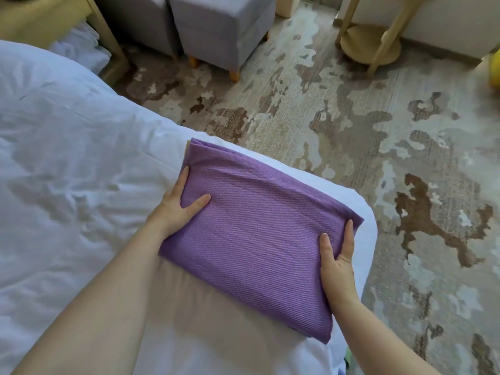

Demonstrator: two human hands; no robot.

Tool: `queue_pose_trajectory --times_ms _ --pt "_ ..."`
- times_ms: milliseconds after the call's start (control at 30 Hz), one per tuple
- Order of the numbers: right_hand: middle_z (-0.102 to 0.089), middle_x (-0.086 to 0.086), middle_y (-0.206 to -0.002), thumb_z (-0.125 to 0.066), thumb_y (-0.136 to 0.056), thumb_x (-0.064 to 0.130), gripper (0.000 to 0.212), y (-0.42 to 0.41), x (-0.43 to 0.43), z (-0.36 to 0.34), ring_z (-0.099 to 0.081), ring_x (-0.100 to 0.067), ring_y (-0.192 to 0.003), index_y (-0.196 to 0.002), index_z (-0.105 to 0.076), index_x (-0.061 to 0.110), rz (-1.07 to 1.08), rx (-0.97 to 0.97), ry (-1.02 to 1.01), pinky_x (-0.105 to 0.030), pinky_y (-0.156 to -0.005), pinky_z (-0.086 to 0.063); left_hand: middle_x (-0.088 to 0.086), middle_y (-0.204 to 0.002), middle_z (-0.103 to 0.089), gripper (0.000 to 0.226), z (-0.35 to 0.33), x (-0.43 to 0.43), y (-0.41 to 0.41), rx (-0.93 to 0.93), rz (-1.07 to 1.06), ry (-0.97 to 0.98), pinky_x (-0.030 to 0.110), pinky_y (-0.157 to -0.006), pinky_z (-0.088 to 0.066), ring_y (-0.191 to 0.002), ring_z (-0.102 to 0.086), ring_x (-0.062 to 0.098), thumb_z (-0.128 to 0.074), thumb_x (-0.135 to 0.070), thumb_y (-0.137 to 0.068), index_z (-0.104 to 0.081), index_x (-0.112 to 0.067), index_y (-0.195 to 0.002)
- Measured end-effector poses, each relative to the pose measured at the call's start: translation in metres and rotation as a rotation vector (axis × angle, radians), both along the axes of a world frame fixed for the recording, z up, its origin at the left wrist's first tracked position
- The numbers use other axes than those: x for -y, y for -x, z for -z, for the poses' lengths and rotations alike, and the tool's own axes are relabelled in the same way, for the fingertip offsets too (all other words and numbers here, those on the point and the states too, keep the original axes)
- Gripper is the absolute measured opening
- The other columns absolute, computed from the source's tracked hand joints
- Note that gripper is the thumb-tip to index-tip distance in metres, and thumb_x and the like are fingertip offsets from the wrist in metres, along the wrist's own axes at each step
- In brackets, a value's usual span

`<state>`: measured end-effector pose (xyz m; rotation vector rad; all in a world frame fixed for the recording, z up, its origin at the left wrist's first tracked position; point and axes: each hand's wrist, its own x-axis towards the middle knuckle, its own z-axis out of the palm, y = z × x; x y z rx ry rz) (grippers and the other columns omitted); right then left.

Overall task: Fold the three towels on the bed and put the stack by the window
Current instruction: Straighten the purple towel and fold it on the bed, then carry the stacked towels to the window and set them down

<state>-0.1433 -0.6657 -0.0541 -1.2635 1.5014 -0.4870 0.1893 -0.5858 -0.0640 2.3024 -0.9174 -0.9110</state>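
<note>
On bed (81, 158), purple towel (257, 234), folded thick rectangle

- The head camera looks forward and steeply down, close above the left hand (176, 205) and right hand (338, 263).
- The purple towel (257, 239) between them sits mid-frame.
- Bed (67, 144) lies left of the left hand, carpet (365, 117) beyond the right.

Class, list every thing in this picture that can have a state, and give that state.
purple towel: folded, lying on the bed corner.
left hand: grips the towel's left edge, thumb on top.
right hand: grips its right edge, thumb on top.
bed: white cover wrinkled.
grey stools: upright on the carpet.
</note>
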Motion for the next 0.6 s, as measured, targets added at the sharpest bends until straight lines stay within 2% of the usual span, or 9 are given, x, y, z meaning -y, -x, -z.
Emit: queue_pose_trajectory --times_ms 67,133,167,233,333,400,467,533,600 --pt "-0.021 0.014 -0.154 -0.044 -0.088 0.060 0.065 -0.001 0.003 -0.002 -0.034 -0.018 -0.136 -0.139 -0.004 0.062 -0.013 0.014 0.002 -0.037 -0.112 -0.028 -0.024 -0.146 -0.027 0.101 -0.002 0.001 -0.004 -0.117 -0.027 0.048 0.024 -0.104 -0.029 -0.127 -0.038 0.003 -0.058 -0.086 -0.054 -0.005 -0.065 -0.137" --pt "-0.025 0.014 -0.152 -0.046 -0.086 0.061 0.065 0.001 0.006 -0.002 -0.038 -0.018 -0.132 -0.137 -0.005 0.064 -0.004 0.042 -0.006 -0.034 -0.108 -0.030 -0.027 -0.136 -0.039 0.104 -0.003 0.003 -0.006 -0.257 -0.090 0.080 0.020 -0.095 -0.035 -0.114 -0.048 -0.003 -0.067 -0.082 -0.048 -0.020 -0.058 -0.138" --pt "-0.027 0.014 -0.151 -0.048 -0.085 0.062 0.066 0.003 0.006 -0.002 -0.039 -0.018 -0.131 -0.136 -0.006 0.066 0.002 0.058 -0.015 -0.033 -0.106 -0.032 -0.022 -0.133 -0.047 0.105 -0.002 0.002 -0.007 -0.320 -0.121 0.072 0.022 -0.094 -0.039 -0.110 -0.052 -0.002 -0.071 -0.080 -0.045 -0.029 -0.052 -0.137" --pt "-0.029 0.016 -0.149 -0.052 -0.080 0.064 0.069 0.011 0.001 -0.003 -0.042 -0.016 -0.128 -0.132 -0.008 0.070 0.012 0.097 -0.046 -0.032 -0.102 -0.034 -0.009 -0.126 -0.059 0.109 -0.001 -0.002 -0.008 -0.432 -0.173 0.012 0.034 -0.099 -0.044 -0.106 -0.060 0.011 -0.076 -0.078 -0.038 -0.043 -0.036 -0.133" --pt "-0.037 0.019 -0.137 -0.056 -0.072 0.072 0.074 0.023 -0.009 -0.003 -0.049 -0.014 -0.115 -0.127 -0.007 0.074 0.029 0.128 -0.128 -0.029 -0.092 -0.039 -0.003 -0.115 -0.068 0.108 -0.008 -0.012 -0.001 -0.543 -0.200 -0.083 0.042 -0.100 -0.046 -0.102 -0.066 0.021 -0.079 -0.076 -0.033 -0.053 -0.030 -0.128" --pt "-0.048 0.018 -0.125 -0.059 -0.063 0.081 0.082 0.030 -0.012 -0.004 -0.056 -0.010 -0.102 -0.131 -0.016 0.067 0.056 0.150 -0.216 -0.027 -0.077 -0.045 -0.004 -0.108 -0.071 0.103 -0.015 -0.020 0.006 -0.556 -0.230 -0.095 0.041 -0.098 -0.048 -0.098 -0.068 0.021 -0.080 -0.076 -0.031 -0.059 -0.029 -0.121" --pt "-0.054 0.019 -0.117 -0.062 -0.059 0.081 0.085 0.036 -0.011 -0.007 -0.058 -0.008 -0.097 -0.133 -0.030 0.053 0.054 0.179 -0.295 -0.025 -0.067 -0.045 -0.002 -0.101 -0.074 0.102 -0.022 -0.028 0.012 -0.546 -0.272 -0.074 0.041 -0.096 -0.049 -0.094 -0.069 0.022 -0.080 -0.076 -0.026 -0.065 -0.023 -0.112" --pt "-0.058 0.018 -0.116 -0.062 -0.062 0.077 0.079 0.040 -0.007 -0.013 -0.060 -0.005 -0.096 -0.131 -0.041 0.044 0.027 0.180 -0.288 -0.023 -0.068 -0.045 0.001 -0.096 -0.075 0.101 -0.034 -0.037 0.019 -0.564 -0.303 -0.055 0.041 -0.093 -0.051 -0.091 -0.071 0.024 -0.082 -0.074 -0.023 -0.068 -0.018 -0.107" --pt "-0.061 0.014 -0.120 -0.057 -0.066 0.075 0.073 0.045 0.001 -0.023 -0.059 -0.005 -0.098 -0.128 -0.048 0.040 -0.001 0.146 -0.218 -0.026 -0.078 -0.046 0.004 -0.096 -0.075 0.099 -0.048 -0.049 0.027 -0.608 -0.317 -0.049 0.040 -0.091 -0.052 -0.089 -0.071 0.026 -0.083 -0.072 -0.026 -0.070 -0.016 -0.106"
